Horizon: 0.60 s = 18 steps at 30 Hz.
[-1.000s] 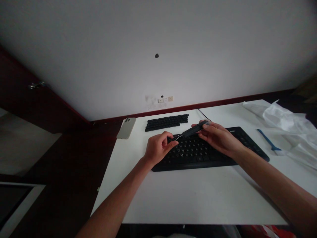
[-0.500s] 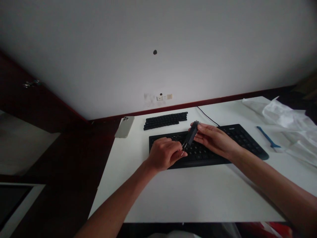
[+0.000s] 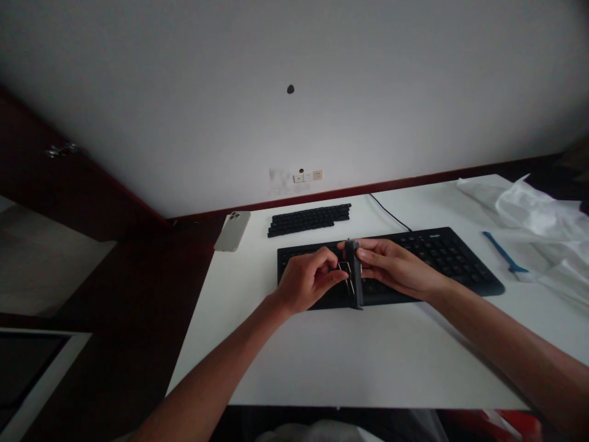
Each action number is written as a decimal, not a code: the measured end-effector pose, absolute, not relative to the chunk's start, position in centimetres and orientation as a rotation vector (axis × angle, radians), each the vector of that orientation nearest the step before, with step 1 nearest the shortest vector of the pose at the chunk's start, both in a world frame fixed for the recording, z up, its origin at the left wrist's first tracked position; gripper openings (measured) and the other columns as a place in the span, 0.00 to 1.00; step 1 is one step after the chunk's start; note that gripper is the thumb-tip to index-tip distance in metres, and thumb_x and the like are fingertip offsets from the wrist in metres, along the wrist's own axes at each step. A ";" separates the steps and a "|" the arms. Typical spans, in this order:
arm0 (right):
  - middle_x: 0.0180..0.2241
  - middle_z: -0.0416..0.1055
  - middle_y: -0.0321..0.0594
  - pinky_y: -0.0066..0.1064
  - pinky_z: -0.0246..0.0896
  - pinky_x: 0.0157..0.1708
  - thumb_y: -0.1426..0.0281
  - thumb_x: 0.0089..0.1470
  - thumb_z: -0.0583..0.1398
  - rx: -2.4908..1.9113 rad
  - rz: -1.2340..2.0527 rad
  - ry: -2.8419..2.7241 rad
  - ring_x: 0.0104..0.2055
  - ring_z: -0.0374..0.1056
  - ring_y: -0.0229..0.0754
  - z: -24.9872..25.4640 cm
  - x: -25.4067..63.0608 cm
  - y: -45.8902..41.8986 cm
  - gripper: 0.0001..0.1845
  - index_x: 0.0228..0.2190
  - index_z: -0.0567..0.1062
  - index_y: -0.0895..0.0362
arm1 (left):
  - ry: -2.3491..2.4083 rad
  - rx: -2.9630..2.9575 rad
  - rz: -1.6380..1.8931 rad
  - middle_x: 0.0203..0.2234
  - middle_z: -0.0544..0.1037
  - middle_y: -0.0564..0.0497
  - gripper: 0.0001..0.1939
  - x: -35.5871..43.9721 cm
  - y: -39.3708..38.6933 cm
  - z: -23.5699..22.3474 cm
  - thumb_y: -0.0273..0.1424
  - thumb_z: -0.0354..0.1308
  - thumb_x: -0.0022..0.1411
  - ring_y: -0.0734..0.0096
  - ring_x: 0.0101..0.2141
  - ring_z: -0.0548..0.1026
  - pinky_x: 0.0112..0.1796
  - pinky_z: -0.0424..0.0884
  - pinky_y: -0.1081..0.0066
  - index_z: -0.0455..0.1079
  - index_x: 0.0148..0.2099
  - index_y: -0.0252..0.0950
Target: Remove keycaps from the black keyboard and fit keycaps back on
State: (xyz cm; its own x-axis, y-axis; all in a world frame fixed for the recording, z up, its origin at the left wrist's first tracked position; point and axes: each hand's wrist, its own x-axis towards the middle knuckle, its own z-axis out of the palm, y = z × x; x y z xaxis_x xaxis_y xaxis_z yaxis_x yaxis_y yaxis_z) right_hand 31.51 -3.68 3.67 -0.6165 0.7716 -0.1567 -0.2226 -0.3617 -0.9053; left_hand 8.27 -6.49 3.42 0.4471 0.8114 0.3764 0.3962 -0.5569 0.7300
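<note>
Above the middle of the black keyboard, my right hand pinches a slim black bar-shaped piece with bent metal wires on its left side. The bar stands nearly lengthwise towards me, its near end reaching the keyboard's front edge. My left hand is closed, with thumb and forefinger at the metal wires. My fingers partly hide where wire and bar meet. Behind the keyboard lie rows of loose black keycaps. Much of the keyboard's left part shows beneath my hands only in pieces.
A phone lies face down at the white table's left edge. Right of the keyboard are a blue brush and crumpled white wrapping. The keyboard cable runs back towards the wall, which has sockets.
The black piece has turned from slanting to nearly lengthwise and come slightly nearer me. Its wires now stick out at the left side, with my left hand's fingertips still at them.
</note>
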 end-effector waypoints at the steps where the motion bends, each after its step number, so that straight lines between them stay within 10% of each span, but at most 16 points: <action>1: 0.44 0.79 0.42 0.30 0.73 0.47 0.60 0.58 0.68 -0.777 2.031 -1.217 0.42 0.76 0.39 3.6 31.5 -3.7 0.19 0.48 0.80 0.55 | 1.003 2.094 0.979 0.21 0.66 0.60 0.15 8.3 -6.5 3.3 0.44 0.59 0.69 0.78 0.22 0.63 0.27 0.59 0.74 0.66 0.42 0.38; 9: 0.33 0.73 0.34 0.21 0.68 0.33 0.64 0.52 0.73 -0.676 2.153 -1.083 0.32 0.71 0.32 3.2 30.6 -4.4 0.16 0.38 0.75 0.56 | 0.883 1.862 0.872 0.23 0.67 0.60 0.23 8.7 -6.7 3.8 0.44 0.60 0.68 0.77 0.22 0.64 0.26 0.58 0.76 0.62 0.57 0.38; 18: 0.32 0.75 0.37 0.24 0.70 0.33 0.58 0.58 0.69 -0.851 2.143 -1.127 0.32 0.73 0.35 3.4 30.1 -5.0 0.16 0.38 0.77 0.58 | 0.965 1.914 0.928 0.25 0.75 0.56 0.14 9.1 -7.1 3.8 0.41 0.60 0.68 0.76 0.24 0.70 0.27 0.63 0.76 0.64 0.47 0.38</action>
